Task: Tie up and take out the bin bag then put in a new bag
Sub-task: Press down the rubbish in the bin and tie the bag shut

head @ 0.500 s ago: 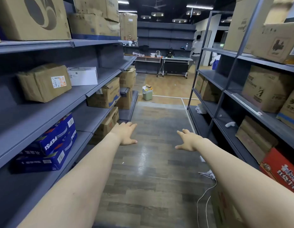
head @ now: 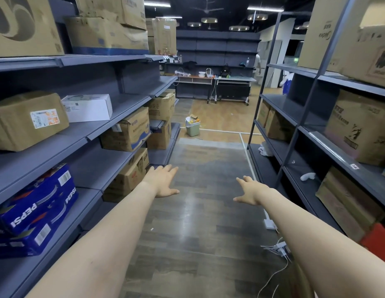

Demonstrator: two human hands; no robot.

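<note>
Left hand [head: 160,181] & right hand [head: 250,193] outstretched, fingers spread (nothing held); bin [head: 192,127] far down aisle.

Your two arms enter from the lower corners of the frame, both bare from the bottom edge up to the wrist, with no sleeve, cuff or glove showing. Your left hand [head: 160,181], left of centre, carries no ring, watch or band, and neither does its wrist. Your right hand [head: 250,193], right of centre, is equally unadorned, and the nails on both hands are too small to make out. The forearms look broad near the lens and taper toward the hands, an effect of the wide-angle view.
</note>
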